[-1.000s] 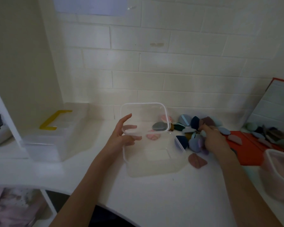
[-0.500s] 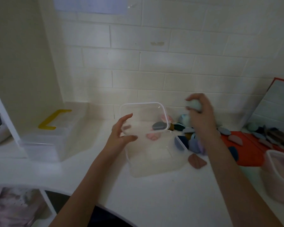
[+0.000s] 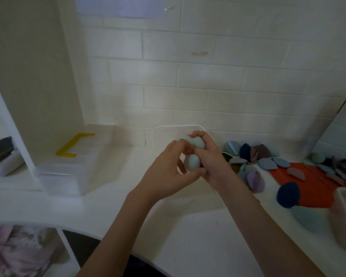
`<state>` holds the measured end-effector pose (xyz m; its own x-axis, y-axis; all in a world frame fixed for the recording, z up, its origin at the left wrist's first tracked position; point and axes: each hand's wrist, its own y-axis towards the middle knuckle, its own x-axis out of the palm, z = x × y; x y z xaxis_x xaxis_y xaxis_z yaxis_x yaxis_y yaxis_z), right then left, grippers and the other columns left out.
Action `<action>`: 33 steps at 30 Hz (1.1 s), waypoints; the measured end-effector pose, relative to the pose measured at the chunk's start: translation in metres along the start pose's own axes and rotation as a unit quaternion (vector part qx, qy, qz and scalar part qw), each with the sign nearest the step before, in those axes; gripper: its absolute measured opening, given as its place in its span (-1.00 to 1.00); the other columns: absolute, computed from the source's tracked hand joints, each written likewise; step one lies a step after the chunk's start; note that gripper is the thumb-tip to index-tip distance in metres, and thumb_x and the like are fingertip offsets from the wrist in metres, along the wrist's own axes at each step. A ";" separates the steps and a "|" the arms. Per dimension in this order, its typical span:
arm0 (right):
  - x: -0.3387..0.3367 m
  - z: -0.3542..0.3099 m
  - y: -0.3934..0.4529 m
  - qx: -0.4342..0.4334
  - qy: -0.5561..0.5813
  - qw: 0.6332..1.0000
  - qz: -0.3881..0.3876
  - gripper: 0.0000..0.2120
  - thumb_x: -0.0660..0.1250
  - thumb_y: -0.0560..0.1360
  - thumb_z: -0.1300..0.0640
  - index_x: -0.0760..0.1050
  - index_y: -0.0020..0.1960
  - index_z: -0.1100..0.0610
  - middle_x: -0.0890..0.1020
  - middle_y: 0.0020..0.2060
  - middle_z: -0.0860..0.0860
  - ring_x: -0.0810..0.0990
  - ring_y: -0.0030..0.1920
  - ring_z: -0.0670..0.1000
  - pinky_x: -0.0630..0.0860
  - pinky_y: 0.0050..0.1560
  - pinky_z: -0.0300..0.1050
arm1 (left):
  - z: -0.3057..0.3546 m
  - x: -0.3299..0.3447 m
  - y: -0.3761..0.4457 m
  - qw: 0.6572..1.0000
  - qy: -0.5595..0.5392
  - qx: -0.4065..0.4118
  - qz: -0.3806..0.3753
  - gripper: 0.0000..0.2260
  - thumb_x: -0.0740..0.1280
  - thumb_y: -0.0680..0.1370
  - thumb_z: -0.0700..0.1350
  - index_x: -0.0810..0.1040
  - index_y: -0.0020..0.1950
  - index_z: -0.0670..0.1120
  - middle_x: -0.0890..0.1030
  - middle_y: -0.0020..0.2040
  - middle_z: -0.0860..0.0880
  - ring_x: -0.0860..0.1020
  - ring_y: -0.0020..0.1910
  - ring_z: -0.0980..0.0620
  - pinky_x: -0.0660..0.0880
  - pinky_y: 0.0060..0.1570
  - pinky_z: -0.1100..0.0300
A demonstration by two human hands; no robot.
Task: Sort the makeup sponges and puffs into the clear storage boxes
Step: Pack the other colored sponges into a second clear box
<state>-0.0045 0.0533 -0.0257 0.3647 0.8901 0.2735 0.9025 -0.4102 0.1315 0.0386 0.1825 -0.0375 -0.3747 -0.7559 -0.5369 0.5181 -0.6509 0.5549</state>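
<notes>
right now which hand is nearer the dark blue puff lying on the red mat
Right. The right hand is left of the dark blue puff, gripping a pale green sponge; the left hand is farther left, beyond the right one.

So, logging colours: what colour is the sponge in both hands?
Pale mint green sponge, head view.

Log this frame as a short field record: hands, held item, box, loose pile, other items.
left hand: touches the sponges from the left, fingers curled
right hand: grips pale green sponges
held item: two pale green pieces, above the clear box
clear box: lid up, mostly hidden by hands
loose pile: mixed colours, right of box
red mat: under some puffs
box with yellow handle: left, shut
</notes>
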 end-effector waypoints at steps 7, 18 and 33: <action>0.001 -0.001 0.000 0.017 0.090 0.996 0.008 -0.68 0.16 0.50 0.47 0.38 -0.02 0.05 0.54 -0.05 0.14 0.61 -0.19 0.04 0.59 -0.30 -0.13 | -0.011 0.006 0.002 0.990 -0.110 -0.066 0.063 -0.79 0.44 0.45 -0.19 0.43 -0.04 -0.02 0.55 0.02 0.06 0.59 -0.21 0.10 0.57 -0.24 0.24; 0.002 -0.003 0.001 0.098 0.156 0.982 -0.035 -0.81 0.13 0.57 0.24 0.33 0.17 0.22 0.58 0.05 0.25 0.65 -0.15 0.19 0.64 -0.13 0.05 | -0.016 -0.011 0.017 0.911 -0.354 -0.211 0.014 -0.88 0.32 0.51 -0.13 0.39 -0.12 -0.12 0.57 0.08 -0.11 0.59 0.03 -0.01 0.60 -0.05 0.08; -0.004 -0.011 -0.004 0.124 -0.085 0.985 -0.083 -0.58 0.02 0.48 0.38 0.54 0.17 0.20 0.45 0.01 0.12 0.51 -0.11 0.12 0.60 -0.13 -0.07 | -0.035 0.008 0.007 0.911 -0.265 -0.131 0.289 -0.80 0.35 0.37 -0.21 0.34 -0.14 -0.12 0.48 0.07 -0.04 0.57 -0.02 -0.24 0.56 -0.33 0.21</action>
<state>-0.0120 0.0489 -0.0169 0.2221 0.9698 0.1012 0.9733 -0.2144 -0.0816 0.0660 0.1739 -0.0602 -0.2632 -0.9399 0.2174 0.8859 -0.1463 0.4402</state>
